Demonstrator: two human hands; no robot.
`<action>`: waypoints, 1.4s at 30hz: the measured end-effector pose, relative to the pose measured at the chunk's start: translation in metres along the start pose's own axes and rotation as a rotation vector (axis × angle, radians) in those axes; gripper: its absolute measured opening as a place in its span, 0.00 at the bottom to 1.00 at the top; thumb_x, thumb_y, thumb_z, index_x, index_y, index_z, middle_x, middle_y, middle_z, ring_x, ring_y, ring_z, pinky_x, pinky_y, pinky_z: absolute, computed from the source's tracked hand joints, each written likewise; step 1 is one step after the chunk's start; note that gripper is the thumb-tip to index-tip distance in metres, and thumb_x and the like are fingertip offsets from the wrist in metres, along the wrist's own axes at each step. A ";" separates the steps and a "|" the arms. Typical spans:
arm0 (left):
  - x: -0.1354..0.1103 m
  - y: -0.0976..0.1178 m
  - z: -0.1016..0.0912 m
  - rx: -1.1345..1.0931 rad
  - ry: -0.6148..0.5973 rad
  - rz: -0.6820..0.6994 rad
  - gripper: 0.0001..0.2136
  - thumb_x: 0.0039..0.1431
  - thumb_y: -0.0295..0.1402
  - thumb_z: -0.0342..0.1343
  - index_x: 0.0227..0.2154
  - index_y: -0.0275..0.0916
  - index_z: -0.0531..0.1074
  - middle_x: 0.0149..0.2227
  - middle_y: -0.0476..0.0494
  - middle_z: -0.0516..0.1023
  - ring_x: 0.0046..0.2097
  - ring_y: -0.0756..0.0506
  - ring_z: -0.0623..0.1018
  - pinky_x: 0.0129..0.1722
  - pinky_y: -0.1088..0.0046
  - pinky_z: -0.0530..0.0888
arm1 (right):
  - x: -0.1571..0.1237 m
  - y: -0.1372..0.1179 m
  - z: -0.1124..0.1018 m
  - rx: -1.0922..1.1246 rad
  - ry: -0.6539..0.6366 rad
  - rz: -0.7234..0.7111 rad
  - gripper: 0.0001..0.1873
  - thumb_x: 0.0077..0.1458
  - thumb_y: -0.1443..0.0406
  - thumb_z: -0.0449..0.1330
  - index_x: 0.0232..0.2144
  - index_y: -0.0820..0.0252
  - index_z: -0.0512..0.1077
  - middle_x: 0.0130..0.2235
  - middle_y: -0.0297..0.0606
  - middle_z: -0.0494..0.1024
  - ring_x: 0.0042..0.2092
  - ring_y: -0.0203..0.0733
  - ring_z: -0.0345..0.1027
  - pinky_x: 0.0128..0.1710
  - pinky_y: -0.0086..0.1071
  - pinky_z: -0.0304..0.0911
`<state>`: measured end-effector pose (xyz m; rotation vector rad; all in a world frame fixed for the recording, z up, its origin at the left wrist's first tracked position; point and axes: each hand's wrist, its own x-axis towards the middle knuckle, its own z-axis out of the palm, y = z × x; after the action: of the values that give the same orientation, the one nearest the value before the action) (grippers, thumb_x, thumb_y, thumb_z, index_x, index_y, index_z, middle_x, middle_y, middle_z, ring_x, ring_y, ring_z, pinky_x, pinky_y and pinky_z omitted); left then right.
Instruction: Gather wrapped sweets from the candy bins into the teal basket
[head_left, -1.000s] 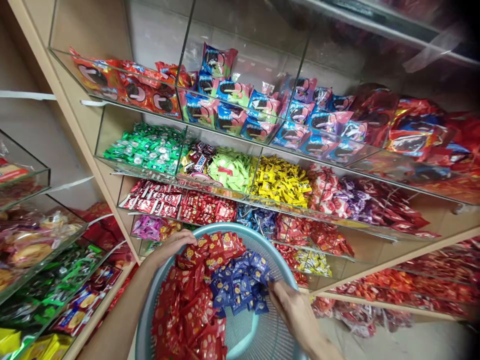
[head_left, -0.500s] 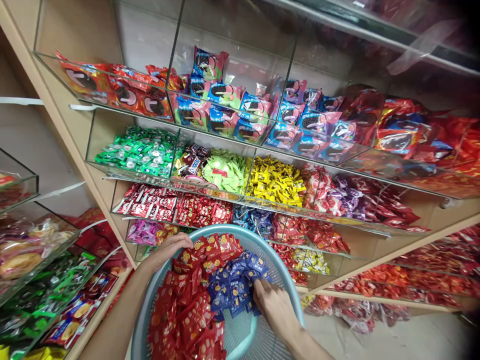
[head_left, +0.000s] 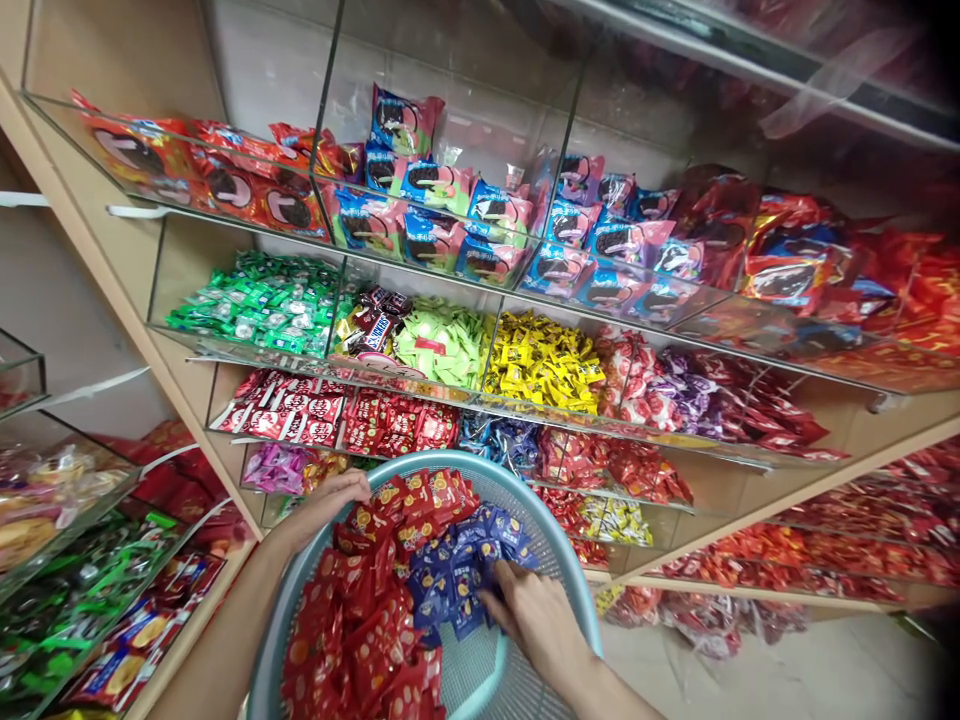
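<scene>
A light blue plastic basket [head_left: 579,565] with mesh walls is in front of me, tilted toward me. Red candy packets [head_left: 360,625] fill its left side and back, and blue candy packets [head_left: 461,575] lie in a smaller heap at the middle. My left hand [head_left: 330,503] holds the basket's rim at the upper left, its fingers laid over the edge. Inside the basket, my right hand [head_left: 536,615] is at the right side of the blue heap. Its bent fingers are apart and touch the packets; I see nothing gripped between them. Its palm is hidden.
Clear-fronted shelves hold wrapped cookies [head_left: 431,240], green sweets [head_left: 262,305], yellow sweets [head_left: 544,360] and red packets [head_left: 401,422] just behind the basket. More bins with green packets [head_left: 90,590] stand at the left. Plastic bags [head_left: 701,620] lie on the floor at the right.
My right hand has shifted slightly left over the blue packets, and its fingers have spread from a tighter curl. The whole view has shifted a little; my left hand stays on the rim.
</scene>
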<state>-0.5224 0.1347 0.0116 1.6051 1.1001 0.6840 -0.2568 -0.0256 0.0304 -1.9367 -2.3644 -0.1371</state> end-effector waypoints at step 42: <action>-0.002 0.016 -0.001 0.012 -0.047 0.004 0.09 0.45 0.38 0.49 0.19 0.38 0.66 0.28 0.52 0.65 0.34 0.49 0.66 0.36 0.76 0.61 | 0.176 0.152 0.062 0.414 0.042 0.873 0.22 0.46 0.55 0.53 0.36 0.69 0.66 0.30 0.51 0.74 0.32 0.44 0.70 0.28 0.29 0.62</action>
<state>-0.5186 0.1326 0.0276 1.6258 1.0689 0.6397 -0.1431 0.1825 -0.0077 -2.4505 -1.1941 0.3320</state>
